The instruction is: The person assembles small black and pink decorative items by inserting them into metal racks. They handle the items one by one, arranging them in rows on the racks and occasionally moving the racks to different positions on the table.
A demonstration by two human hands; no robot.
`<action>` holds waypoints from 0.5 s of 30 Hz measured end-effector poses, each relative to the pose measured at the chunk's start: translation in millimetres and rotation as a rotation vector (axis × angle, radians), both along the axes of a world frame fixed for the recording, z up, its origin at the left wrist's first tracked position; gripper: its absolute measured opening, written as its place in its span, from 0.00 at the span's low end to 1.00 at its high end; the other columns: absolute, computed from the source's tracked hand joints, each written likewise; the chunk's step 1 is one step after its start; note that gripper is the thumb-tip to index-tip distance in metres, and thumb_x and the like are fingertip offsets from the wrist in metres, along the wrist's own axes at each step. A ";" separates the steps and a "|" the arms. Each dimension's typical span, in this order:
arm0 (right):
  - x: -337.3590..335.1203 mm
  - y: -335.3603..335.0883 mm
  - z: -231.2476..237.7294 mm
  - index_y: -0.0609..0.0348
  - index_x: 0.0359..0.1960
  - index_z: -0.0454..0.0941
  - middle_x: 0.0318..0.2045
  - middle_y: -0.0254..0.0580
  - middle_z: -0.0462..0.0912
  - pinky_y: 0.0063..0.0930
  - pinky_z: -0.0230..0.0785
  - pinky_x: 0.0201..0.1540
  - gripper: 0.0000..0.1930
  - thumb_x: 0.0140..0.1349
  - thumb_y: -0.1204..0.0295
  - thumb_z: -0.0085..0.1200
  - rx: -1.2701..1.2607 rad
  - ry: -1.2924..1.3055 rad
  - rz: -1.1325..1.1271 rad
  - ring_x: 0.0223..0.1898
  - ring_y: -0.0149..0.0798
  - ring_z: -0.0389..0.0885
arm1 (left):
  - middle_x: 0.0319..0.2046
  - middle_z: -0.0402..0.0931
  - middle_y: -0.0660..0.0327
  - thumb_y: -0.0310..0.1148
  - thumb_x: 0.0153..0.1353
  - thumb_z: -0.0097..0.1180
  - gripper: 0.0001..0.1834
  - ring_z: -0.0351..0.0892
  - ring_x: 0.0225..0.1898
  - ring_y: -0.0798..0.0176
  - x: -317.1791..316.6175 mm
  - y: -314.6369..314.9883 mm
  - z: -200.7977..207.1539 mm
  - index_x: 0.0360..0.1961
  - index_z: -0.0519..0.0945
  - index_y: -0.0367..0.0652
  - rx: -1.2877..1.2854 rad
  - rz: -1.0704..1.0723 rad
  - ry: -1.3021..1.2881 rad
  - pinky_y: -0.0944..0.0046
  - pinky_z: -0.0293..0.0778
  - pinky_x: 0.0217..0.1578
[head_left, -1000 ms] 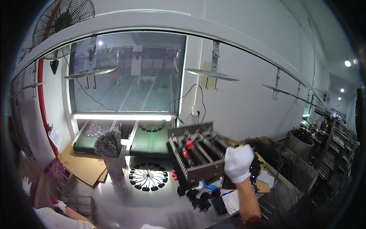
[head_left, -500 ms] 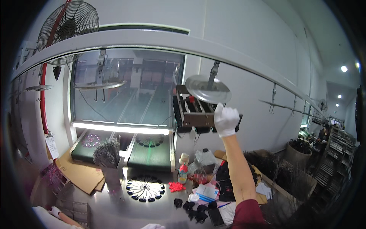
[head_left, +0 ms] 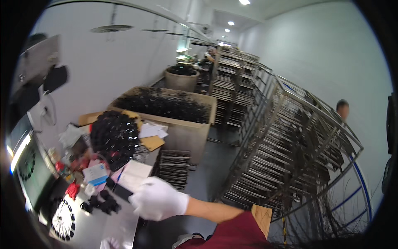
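Half a second ago the white-gloved right hand [head_left: 159, 201] gripped the metal rack [head_left: 41, 58]; now the rack is well apart, upper left. That hand, fingers curled, closure unclear, is near the phone [head_left: 122, 191] by the table's [head_left: 91, 228] right edge. The left hand's [head_left: 110, 243] fingers are indistinct. Packet [head_left: 96, 173] print is unreadable.

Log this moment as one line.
right white-gloved hand: near grey metal tabletop, white paper sheet; right grip: unclear; left white-gloved hand: mostly out of frame
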State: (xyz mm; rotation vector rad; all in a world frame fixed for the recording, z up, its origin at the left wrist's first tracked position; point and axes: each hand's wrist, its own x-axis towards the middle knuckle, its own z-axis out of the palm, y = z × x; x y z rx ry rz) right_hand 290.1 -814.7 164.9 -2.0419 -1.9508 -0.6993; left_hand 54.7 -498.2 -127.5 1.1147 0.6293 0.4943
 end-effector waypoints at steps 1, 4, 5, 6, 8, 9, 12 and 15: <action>10.3 -46.4 -27.9 0.55 0.22 0.78 0.30 0.44 0.81 0.43 0.78 0.38 0.08 0.53 0.65 0.59 0.090 0.043 -0.264 0.34 0.48 0.84 | 0.46 0.83 0.49 0.35 0.77 0.53 0.17 0.85 0.44 0.49 -24.7 48.5 -86.2 0.52 0.80 0.28 -0.180 -0.005 0.002 0.53 0.84 0.46; 33.7 -224.7 -116.5 0.59 0.24 0.80 0.32 0.50 0.85 0.52 0.80 0.37 0.10 0.61 0.69 0.56 0.275 0.077 -1.088 0.34 0.55 0.86 | 0.44 0.84 0.50 0.35 0.77 0.52 0.16 0.85 0.43 0.51 -5.7 -13.2 -87.7 0.50 0.81 0.31 -0.245 -0.012 0.225 0.54 0.84 0.45; 26.5 -282.9 -124.2 0.58 0.27 0.83 0.34 0.52 0.87 0.52 0.80 0.39 0.11 0.64 0.68 0.54 0.224 0.104 -1.283 0.36 0.55 0.87 | 0.44 0.84 0.50 0.35 0.77 0.52 0.15 0.84 0.43 0.51 0.5 -29.5 -92.0 0.49 0.82 0.31 -0.274 -0.029 0.265 0.54 0.83 0.44; 22.2 -331.4 -133.7 0.54 0.26 0.85 0.29 0.47 0.86 0.47 0.80 0.36 0.11 0.64 0.65 0.55 0.151 0.058 -1.562 0.32 0.52 0.87 | 0.43 0.84 0.51 0.35 0.77 0.52 0.15 0.84 0.42 0.52 6.0 -46.1 -93.4 0.48 0.82 0.32 -0.289 -0.047 0.293 0.54 0.83 0.44; 11.8 -411.2 -135.4 0.54 0.35 0.87 0.41 0.48 0.89 0.52 0.79 0.47 0.11 0.64 0.61 0.58 0.003 0.206 -1.925 0.44 0.52 0.89 | 0.42 0.84 0.51 0.36 0.77 0.52 0.14 0.84 0.41 0.53 15.7 -73.1 -98.9 0.47 0.83 0.34 -0.315 -0.087 0.334 0.55 0.83 0.43; 2.2 -444.8 -142.1 0.53 0.41 0.87 0.46 0.48 0.89 0.55 0.78 0.53 0.13 0.64 0.59 0.59 -0.069 0.237 -2.073 0.48 0.52 0.89 | 0.41 0.84 0.51 0.36 0.77 0.52 0.14 0.84 0.41 0.53 19.6 -83.3 -103.2 0.46 0.83 0.35 -0.330 -0.114 0.349 0.55 0.82 0.42; -10.5 -538.9 -194.6 0.43 0.59 0.80 0.53 0.43 0.86 0.60 0.71 0.62 0.24 0.64 0.52 0.63 -0.056 0.179 -1.977 0.54 0.55 0.86 | 0.39 0.84 0.52 0.36 0.77 0.51 0.14 0.84 0.40 0.55 42.4 -111.8 -111.1 0.43 0.84 0.37 -0.357 -0.198 0.352 0.56 0.82 0.40; -1.6 -532.1 -196.4 0.49 0.52 0.81 0.45 0.47 0.87 0.56 0.74 0.53 0.18 0.67 0.53 0.60 -0.063 0.231 -1.964 0.49 0.54 0.87 | 0.37 0.84 0.53 0.36 0.76 0.51 0.14 0.83 0.39 0.57 64.9 -122.8 -113.9 0.41 0.85 0.39 -0.364 -0.267 0.266 0.56 0.81 0.39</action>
